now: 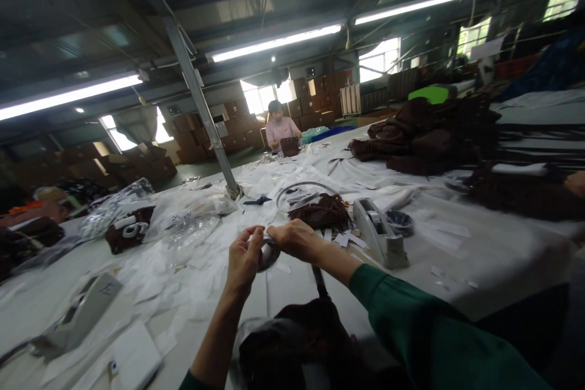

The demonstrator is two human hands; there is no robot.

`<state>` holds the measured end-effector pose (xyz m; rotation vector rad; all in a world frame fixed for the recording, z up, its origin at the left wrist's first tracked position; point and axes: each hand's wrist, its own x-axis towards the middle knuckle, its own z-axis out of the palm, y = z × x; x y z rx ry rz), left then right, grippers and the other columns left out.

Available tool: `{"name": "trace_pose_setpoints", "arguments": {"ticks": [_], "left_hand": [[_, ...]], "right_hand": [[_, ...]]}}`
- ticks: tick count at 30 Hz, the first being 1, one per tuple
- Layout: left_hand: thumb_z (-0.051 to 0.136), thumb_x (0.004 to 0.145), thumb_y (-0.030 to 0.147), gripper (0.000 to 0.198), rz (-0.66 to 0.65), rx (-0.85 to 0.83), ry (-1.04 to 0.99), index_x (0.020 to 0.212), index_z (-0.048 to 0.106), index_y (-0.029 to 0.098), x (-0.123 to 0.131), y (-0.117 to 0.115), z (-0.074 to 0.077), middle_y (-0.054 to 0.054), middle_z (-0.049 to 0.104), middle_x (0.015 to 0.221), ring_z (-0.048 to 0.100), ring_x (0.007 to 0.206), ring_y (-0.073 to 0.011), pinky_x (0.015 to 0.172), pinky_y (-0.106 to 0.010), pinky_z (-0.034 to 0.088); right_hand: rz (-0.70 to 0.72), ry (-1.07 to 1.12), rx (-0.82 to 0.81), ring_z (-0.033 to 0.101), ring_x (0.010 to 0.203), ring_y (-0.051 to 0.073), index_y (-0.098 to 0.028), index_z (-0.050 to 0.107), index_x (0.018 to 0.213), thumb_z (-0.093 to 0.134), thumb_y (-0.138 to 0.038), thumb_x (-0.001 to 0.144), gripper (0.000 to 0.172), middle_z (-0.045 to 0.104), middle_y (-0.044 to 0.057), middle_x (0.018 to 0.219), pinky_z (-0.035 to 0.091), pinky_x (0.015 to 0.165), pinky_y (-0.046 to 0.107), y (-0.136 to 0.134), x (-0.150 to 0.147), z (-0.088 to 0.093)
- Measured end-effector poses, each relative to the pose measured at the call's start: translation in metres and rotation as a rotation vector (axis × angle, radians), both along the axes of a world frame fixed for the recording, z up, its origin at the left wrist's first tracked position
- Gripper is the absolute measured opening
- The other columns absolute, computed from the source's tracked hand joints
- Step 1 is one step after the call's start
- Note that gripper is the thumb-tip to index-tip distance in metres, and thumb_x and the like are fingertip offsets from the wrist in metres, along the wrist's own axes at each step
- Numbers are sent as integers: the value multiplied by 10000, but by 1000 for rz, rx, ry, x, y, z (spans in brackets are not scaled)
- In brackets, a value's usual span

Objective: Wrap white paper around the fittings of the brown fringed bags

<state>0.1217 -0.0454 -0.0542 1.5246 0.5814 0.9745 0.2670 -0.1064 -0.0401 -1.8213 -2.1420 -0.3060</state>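
Both hands meet in front of me above the white table. My left hand [245, 259] is closed, thumb against fingers, on the left side of a small dark, shiny ring-shaped roll [269, 256]. Its exact kind is hard to tell. My right hand [295, 239] pinches at the roll's upper edge, and its fingertips hide what they grip. Below my hands lies a dark brown bag [306, 335], partly in clear plastic, with a dark strap [320, 282] rising from it. Just beyond my right hand sits a brown fringed bundle [322, 212].
Tape dispensers stand right [379, 234] and left [86, 317]. Plastic wrapping [183, 225] and white scraps litter the table. A metal post [201, 103] rises ahead. Brown bags [420, 137] are piled at right. A person [280, 128] handles a brown bag across the table.
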Motion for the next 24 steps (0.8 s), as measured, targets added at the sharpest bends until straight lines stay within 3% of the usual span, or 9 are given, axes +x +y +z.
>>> {"name": "trace_pose_setpoints", "arguments": {"ticks": [4,8,12,17,20,24], "left_hand": [[704,700,538,440,100,-11,-202,888,636,147,22,29,19,97,400,431,319,335,-44,343,-152,224],[752,652,504,423,166,-87,-275,842,641,143,33,54,19,85,461,470,341,337,-39,317,-144,222],[809,612,398,383,140,-308,-430,807,624,126,39,68,4,99,441,451,330,335,-23,318,-126,221],[774,681,327,272,25,-600,-603,765,574,164,48,74,-23,135,327,380,280,304,-16,353,-114,261],[743,716,380,274,-42,-596,-531,790,572,179,50,76,-36,134,311,371,308,312,-32,372,-124,286],[653,744,567,463,-132,-381,-71,975,621,167,47,84,-44,45,557,528,517,442,-108,454,-201,422]], "right_hand": [[-3,94,52,631,781,170,-92,574,1053,478,-322,960,266,656,101,909,502,699,300,40,13,25],[29,210,62,617,870,173,-151,567,1120,558,-376,918,303,609,54,1063,540,753,361,67,20,30],[59,321,21,614,734,135,-135,601,1013,533,-404,928,291,638,33,905,524,651,287,81,27,12],[86,413,-84,494,497,74,-122,621,825,332,-374,996,420,565,-36,599,370,457,174,81,41,-23],[58,418,-120,518,542,79,-123,622,841,309,-331,998,407,592,-20,641,354,478,165,73,48,-39],[-21,325,-158,596,657,145,-135,634,868,530,-375,908,264,650,36,728,368,537,201,65,51,-51]]}}
